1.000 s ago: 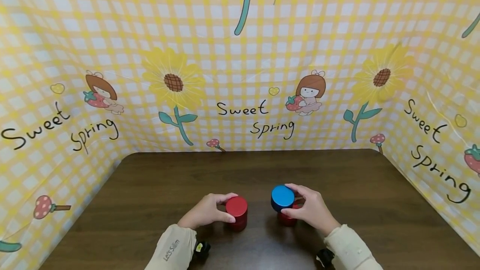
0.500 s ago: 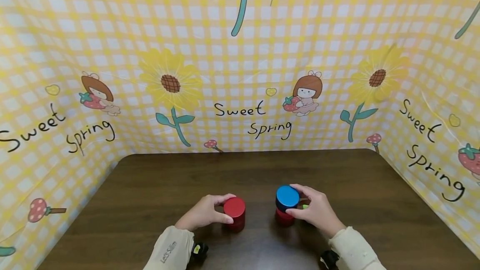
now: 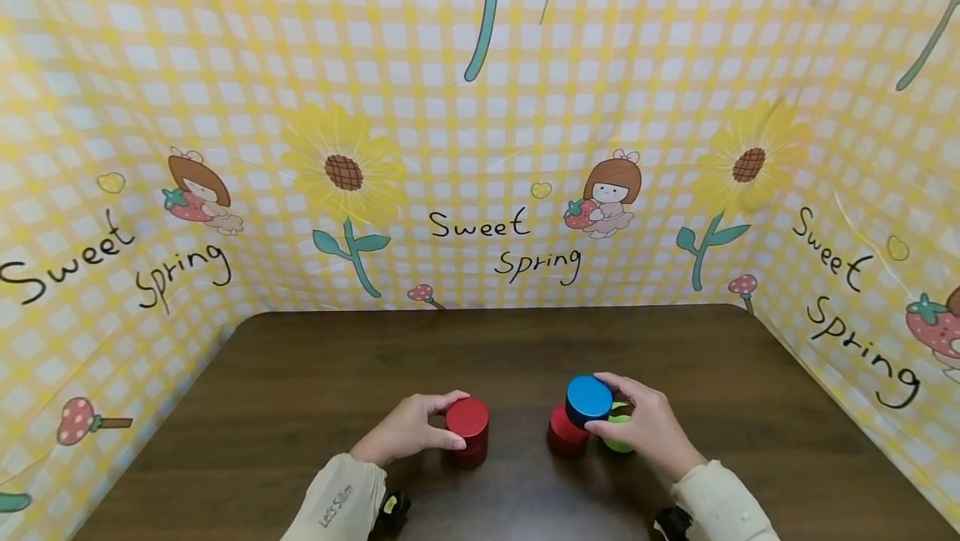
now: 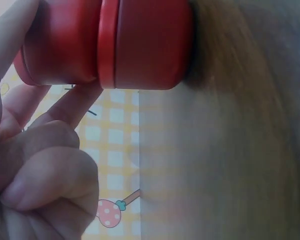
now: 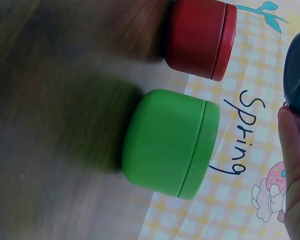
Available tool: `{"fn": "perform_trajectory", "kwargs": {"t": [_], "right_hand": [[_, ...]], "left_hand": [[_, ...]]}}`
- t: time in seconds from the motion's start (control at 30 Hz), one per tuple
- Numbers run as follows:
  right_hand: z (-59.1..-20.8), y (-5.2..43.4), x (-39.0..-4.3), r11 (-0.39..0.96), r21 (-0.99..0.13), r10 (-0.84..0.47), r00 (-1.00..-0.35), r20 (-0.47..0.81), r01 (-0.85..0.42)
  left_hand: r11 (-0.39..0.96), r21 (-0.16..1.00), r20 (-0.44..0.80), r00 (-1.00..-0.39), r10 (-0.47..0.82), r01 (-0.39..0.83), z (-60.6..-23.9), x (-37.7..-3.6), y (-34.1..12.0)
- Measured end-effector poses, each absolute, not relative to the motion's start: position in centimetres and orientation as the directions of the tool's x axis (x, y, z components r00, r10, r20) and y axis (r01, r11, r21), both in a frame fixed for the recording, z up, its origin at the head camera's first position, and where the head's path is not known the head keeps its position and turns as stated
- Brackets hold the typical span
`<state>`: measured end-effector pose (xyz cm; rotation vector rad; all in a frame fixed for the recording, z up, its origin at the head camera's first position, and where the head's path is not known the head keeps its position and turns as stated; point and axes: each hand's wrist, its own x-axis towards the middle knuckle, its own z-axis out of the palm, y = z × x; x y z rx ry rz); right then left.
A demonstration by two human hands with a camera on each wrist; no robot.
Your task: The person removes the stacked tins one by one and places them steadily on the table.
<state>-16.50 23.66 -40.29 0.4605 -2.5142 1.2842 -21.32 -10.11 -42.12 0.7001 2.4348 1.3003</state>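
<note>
My left hand [image 3: 408,431] grips a round red tin [image 3: 467,418] between thumb and fingers. In the left wrist view this upper tin rests on a second red tin [image 4: 150,45], forming an upright stack. With my right hand [image 3: 654,424] I pinch a blue-topped tin [image 3: 588,397] by its side, raised off the table. Under and beside it stand another red tin [image 3: 566,434] and a green tin [image 5: 165,142], which my fingers partly cover in the head view. The right wrist view catches only the dark underside of the held tin [image 5: 297,72].
A dark brown wooden table [image 3: 360,353] carries all the tins. Yellow checked cloth [image 3: 480,141] with printed flowers and lettering hangs along its back and both sides. Black wrist straps [image 3: 393,508] sit below the sleeves.
My right hand has carried the blue tin rightward, from over the single red tin to near the green one, which has come into view. My left hand keeps its grip in place.
</note>
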Motion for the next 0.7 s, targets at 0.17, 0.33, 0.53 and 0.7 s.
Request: {"fn": "perform_trajectory", "kwargs": {"t": [0.17,0.33,0.53,0.7], "right_hand": [[-40.3,23.9,-16.5,0.563,-0.724,-0.133,-0.908,0.396,-0.398],[-40.2,24.4,-16.6,0.589,-0.71,-0.115,-0.909,0.4,-0.386],[-40.5,25.4,-16.3,0.61,-0.707,-0.088,-0.917,0.389,-0.358],[-41.0,26.3,-16.0,0.615,-0.707,-0.069,-0.918,0.392,-0.348]], "left_hand": [[0.469,0.833,-0.009,-0.84,0.542,0.293,-42.3,-21.3,-10.0],[0.467,0.83,0.003,-0.839,0.544,0.305,-42.4,-21.3,-9.9],[0.46,0.84,-0.006,-0.842,0.539,0.288,-42.4,-21.0,-9.9],[0.461,0.841,-0.005,-0.848,0.529,0.283,-42.4,-20.8,-10.0]]}}
